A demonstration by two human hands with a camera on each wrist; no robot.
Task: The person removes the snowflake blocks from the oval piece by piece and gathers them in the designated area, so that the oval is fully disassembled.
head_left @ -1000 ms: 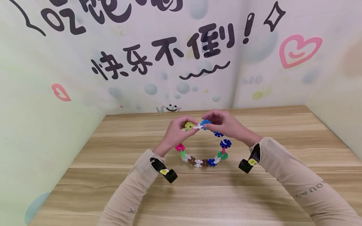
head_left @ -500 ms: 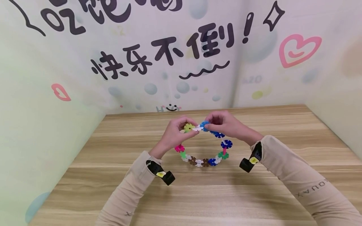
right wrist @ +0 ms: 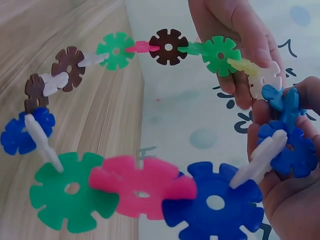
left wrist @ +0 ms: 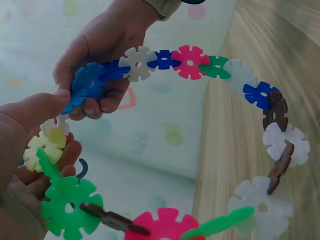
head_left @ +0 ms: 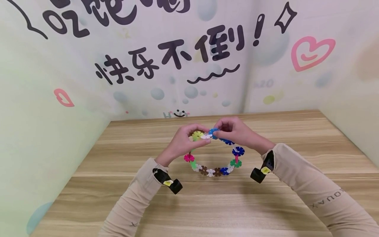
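A ring [head_left: 210, 172] of discs spans centre frame, longest left to right, left hand [head_left: 184, 141] pinching a white disc [head_left: 206, 136], right hand [head_left: 238, 132] a blue disc [head_left: 213, 133]. Hands partly block it; a table [head_left: 211, 207] fills lower frame.

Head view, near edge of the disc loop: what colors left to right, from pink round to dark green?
Pink disc → light green disc → first white disc → first brown disc → second white disc → second brown disc → blue disc → third white disc → dark green disc.
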